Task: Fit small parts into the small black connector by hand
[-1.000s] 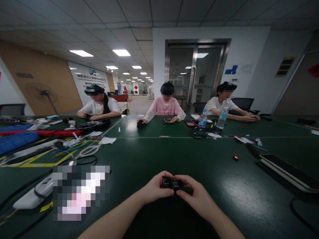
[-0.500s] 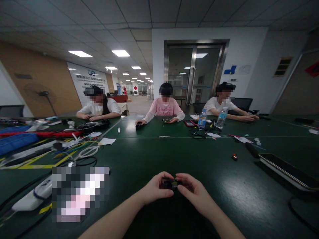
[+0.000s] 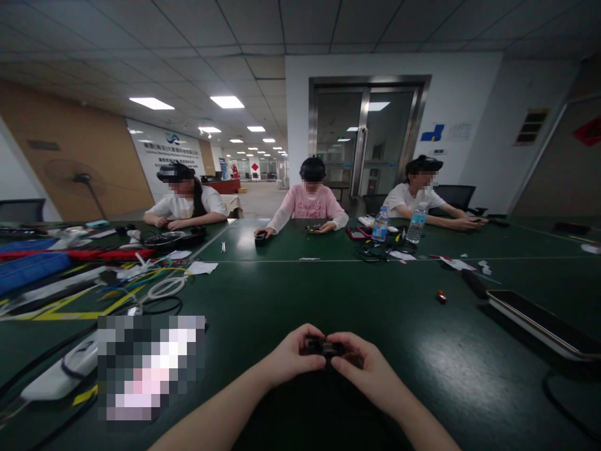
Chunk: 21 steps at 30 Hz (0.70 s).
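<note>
Just above the near part of the dark green table [image 3: 291, 294], both my hands pinch one small black part [image 3: 323, 345]. My left hand [image 3: 293, 356] grips its left end with curled fingers. My right hand [image 3: 364, 369] closes on its right end. Much of the part is hidden by my fingertips, so its shape is unclear.
Three people sit across the table, each handling small items. Cables and blue and red trays [image 3: 70, 269] crowd the left side. Two water bottles [image 3: 381, 224] stand at the far middle. A small red piece [image 3: 441, 296] and a flat dark device [image 3: 539, 322] lie to the right.
My hands have barely shifted, staying together on the small black part, with slight finger adjustments. The view has drifted a little.
</note>
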Motion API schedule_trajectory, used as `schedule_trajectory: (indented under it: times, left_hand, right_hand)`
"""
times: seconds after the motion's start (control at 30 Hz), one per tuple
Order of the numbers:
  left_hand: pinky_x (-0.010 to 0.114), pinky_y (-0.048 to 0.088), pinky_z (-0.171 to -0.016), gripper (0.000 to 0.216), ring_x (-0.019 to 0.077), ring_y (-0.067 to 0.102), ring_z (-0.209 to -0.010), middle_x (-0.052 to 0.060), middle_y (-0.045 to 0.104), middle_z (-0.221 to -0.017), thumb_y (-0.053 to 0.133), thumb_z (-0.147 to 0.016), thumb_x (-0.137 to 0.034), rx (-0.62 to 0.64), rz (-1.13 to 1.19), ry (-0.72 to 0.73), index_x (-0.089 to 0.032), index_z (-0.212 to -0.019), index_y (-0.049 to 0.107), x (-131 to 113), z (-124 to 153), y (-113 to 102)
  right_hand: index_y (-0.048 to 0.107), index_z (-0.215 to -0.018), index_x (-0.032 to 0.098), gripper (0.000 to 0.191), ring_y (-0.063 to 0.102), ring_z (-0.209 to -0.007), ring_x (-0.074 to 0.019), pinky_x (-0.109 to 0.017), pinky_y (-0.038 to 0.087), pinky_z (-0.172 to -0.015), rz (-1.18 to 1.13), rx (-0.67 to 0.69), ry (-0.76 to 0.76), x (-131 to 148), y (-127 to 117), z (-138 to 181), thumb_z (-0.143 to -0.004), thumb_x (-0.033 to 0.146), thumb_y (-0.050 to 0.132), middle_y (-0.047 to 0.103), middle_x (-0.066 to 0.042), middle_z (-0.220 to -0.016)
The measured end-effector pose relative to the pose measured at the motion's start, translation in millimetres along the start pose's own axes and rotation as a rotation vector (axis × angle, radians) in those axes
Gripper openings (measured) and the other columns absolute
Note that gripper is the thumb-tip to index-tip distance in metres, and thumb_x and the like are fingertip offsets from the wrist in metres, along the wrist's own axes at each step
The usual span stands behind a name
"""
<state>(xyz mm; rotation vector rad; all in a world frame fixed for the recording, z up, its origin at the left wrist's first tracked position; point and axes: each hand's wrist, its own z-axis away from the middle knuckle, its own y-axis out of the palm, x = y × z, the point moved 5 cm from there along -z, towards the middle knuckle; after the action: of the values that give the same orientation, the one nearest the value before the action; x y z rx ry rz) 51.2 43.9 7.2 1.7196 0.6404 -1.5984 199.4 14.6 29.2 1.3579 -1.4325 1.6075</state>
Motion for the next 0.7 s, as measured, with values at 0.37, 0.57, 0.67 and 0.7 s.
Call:
schedule_trajectory:
  times: [0.37,0.57,0.67,0.7]
  left_hand:
    - [0.028,0.042,-0.073,0.047,0.0142,0.058,-0.082,0.002,0.06,-0.094,0.078,-0.065,-0.018,0.035,-0.022,-0.012,-0.017,-0.105,0.053,-1.4,-0.1,1.3]
    - [0.028,0.041,-0.07,0.042,0.0146,0.057,-0.079,0.001,0.059,-0.089,0.078,-0.067,-0.021,0.02,-0.075,-0.015,-0.017,-0.102,0.056,0.8,-0.3,-0.9]
    - [0.027,0.041,-0.068,0.043,0.0133,0.056,-0.075,0.0,0.059,-0.085,0.079,-0.065,-0.023,0.015,-0.072,-0.013,-0.016,-0.101,0.056,-0.9,0.1,0.9]
    - [0.027,0.041,-0.068,0.042,0.013,0.056,-0.075,0.0,0.058,-0.085,0.079,-0.065,-0.023,0.017,-0.069,-0.012,-0.016,-0.1,0.056,-2.3,0.5,2.0]
  right_hand:
    - [0.064,-0.103,0.023,0.028,0.062,-0.096,-0.0229,-0.037,0.049,-0.085,-0.008,-0.019,-0.036,1.7,-0.8,-1.0,-0.075,0.019,0.06,0.067,-0.004,-0.105]
    - [0.064,-0.103,0.023,0.026,0.061,-0.097,-0.0235,-0.037,0.049,-0.084,0.017,0.008,-0.017,0.7,-0.8,-0.9,-0.077,0.022,0.061,0.065,-0.005,-0.106]
    - [0.065,-0.1,0.023,0.023,0.061,-0.097,-0.0228,-0.036,0.049,-0.083,0.001,0.013,-0.038,1.3,-0.6,-1.1,-0.078,0.022,0.06,0.064,-0.004,-0.106]
    - [0.066,-0.1,0.022,0.023,0.061,-0.098,-0.0226,-0.035,0.049,-0.083,-0.006,0.015,-0.043,1.3,-0.5,-1.1,-0.078,0.022,0.061,0.063,-0.004,-0.107]
